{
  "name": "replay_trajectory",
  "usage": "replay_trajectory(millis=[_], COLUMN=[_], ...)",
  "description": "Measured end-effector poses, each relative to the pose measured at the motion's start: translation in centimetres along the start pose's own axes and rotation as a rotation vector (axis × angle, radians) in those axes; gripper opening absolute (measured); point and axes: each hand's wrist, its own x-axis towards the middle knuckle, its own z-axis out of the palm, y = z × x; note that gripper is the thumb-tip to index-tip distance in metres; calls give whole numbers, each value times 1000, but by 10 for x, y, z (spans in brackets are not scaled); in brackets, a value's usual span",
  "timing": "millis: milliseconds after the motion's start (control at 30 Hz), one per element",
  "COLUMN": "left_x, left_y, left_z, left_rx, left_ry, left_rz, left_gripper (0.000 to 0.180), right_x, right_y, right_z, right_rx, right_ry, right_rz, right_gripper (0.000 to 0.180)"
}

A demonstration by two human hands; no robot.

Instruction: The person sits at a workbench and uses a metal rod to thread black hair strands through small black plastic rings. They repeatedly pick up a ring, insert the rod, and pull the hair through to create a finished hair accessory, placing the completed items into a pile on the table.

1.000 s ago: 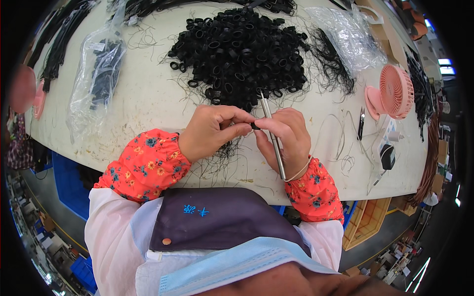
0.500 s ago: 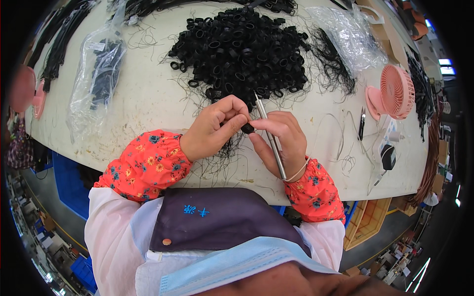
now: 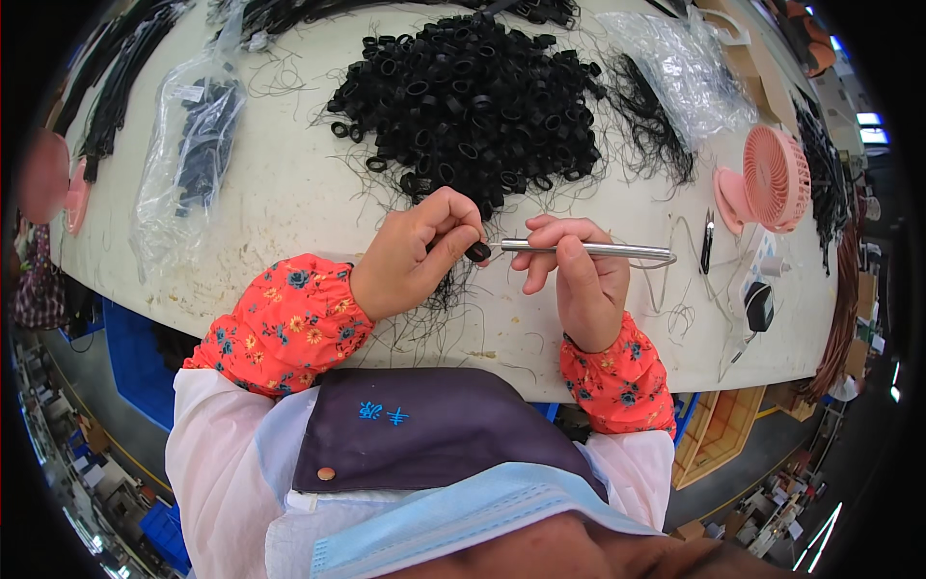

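Ring: one small black rubber ring [image 3: 477, 252], frame centre, pinched in your left hand [image 3: 417, 253].
Tool: one long silver metal tweezers [image 3: 588, 251], your right hand [image 3: 577, 280] fingers clamped around it.
Heap: black rings pile [image 3: 473, 96], upper centre, uncountable.

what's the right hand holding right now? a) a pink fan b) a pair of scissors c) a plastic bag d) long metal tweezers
d: the right hand grips long metal tweezers lying nearly level, their tip at the small black ring pinched in the left hand; the pink fan stands apart on the table.
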Motion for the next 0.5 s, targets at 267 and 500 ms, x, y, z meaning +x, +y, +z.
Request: replay_trajectory(millis=[267, 500], left_x=[-1, -1], left_y=[1, 1], left_z=[0, 2], left_rx=[-3, -91], left_ry=[1, 24], left_rz=[-5, 20], left_gripper=[7, 7], right_x=[1, 1], right_y=[1, 3], right_z=[3, 2], right_rx=[-22, -42], right_ry=[-34, -31], right_rz=[-6, -38], right_gripper=[25, 25])
